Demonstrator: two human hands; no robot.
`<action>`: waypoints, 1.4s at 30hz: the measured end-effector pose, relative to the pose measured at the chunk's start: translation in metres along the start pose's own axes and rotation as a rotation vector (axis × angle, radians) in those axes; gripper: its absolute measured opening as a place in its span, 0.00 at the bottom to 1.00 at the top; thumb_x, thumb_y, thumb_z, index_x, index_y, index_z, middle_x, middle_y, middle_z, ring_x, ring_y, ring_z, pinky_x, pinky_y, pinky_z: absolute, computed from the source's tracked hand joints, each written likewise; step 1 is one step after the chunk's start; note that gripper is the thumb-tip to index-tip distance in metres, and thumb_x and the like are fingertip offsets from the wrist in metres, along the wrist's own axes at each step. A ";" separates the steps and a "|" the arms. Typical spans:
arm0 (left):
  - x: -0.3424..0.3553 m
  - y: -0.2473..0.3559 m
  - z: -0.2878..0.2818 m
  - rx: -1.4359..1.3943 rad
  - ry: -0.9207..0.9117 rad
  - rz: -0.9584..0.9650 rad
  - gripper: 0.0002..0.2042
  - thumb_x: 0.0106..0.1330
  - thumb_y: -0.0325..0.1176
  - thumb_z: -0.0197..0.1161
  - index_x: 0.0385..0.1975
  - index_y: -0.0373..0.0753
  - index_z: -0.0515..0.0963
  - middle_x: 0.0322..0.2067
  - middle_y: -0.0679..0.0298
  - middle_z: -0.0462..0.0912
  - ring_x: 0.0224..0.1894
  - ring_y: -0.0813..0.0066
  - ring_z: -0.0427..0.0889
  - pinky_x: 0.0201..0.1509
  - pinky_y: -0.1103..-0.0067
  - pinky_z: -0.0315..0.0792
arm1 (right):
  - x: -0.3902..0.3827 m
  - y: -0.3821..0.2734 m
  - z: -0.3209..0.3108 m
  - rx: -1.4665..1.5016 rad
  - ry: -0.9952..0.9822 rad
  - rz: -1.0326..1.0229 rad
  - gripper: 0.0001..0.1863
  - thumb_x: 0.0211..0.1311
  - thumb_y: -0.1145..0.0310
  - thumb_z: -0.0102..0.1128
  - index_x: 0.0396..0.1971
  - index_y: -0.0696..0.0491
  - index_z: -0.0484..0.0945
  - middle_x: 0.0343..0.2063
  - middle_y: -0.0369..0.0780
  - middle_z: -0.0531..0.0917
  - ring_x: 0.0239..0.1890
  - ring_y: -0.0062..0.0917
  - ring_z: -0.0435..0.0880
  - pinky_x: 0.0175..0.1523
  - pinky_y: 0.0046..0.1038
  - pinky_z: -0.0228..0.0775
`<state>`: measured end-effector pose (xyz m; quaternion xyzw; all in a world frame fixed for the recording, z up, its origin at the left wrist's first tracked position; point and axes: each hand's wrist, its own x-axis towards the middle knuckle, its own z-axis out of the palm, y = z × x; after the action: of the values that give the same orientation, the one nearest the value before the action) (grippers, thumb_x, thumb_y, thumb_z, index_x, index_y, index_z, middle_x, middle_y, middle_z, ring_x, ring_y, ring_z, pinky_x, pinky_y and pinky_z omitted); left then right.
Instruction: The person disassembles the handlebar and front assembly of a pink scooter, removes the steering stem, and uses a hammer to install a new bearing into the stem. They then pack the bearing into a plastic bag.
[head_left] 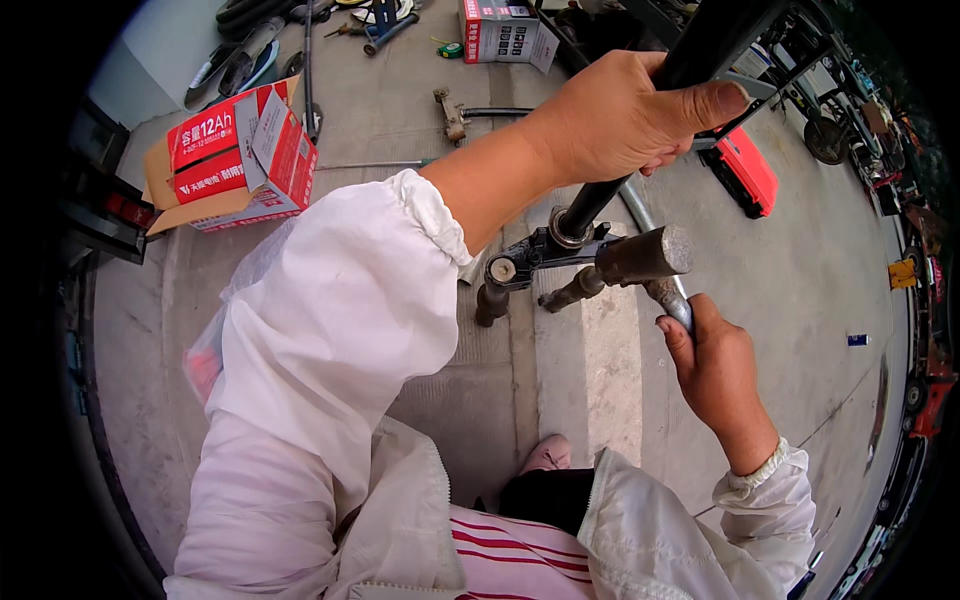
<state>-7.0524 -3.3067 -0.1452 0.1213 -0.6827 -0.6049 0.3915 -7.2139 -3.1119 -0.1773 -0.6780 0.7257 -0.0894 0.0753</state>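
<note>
My left hand is wrapped round the upper part of a long black tube, the thumb lying across it. The tube's lower end meets the dark metal clamp of a front fork, whose two short legs point downward. In my right hand is a hammer with a worn, stubby cylindrical head and a pale metal handle, gripped below the head. The head overlaps the right side of the clamp in view; whether they touch I cannot tell.
On the left stands an opened red and white cardboard box. A similar box is at the back. A rusty-ended metal rod lies on the concrete floor, and a red case sits on the right. Vehicle parts line the right edge.
</note>
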 end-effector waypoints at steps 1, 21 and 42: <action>-0.003 0.001 -0.006 0.032 -0.005 -0.007 0.27 0.61 0.63 0.60 0.21 0.43 0.66 0.14 0.71 0.65 0.18 0.83 0.67 0.25 0.83 0.65 | -0.002 -0.014 0.001 0.061 0.053 -0.073 0.19 0.63 0.54 0.61 0.30 0.54 0.68 0.16 0.47 0.77 0.19 0.46 0.78 0.23 0.40 0.68; 0.002 0.016 0.007 -0.155 -0.205 -0.148 0.26 0.60 0.63 0.59 0.24 0.43 0.69 0.18 0.74 0.66 0.21 0.86 0.66 0.25 0.86 0.62 | -0.006 0.040 0.019 0.059 0.148 0.191 0.17 0.67 0.57 0.57 0.33 0.58 0.69 0.20 0.54 0.78 0.24 0.54 0.77 0.28 0.47 0.67; -0.038 -0.033 -0.011 0.313 -0.246 -0.079 0.28 0.67 0.61 0.50 0.45 0.37 0.72 0.41 0.58 0.81 0.47 0.70 0.79 0.55 0.72 0.70 | -0.120 0.217 0.330 0.697 -0.488 0.889 0.22 0.63 0.49 0.61 0.29 0.56 0.76 0.18 0.42 0.80 0.17 0.29 0.79 0.24 0.33 0.72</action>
<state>-7.0302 -3.2982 -0.1907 0.1328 -0.8057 -0.5166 0.2574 -7.3398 -2.9878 -0.5496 -0.2470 0.8287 -0.1237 0.4868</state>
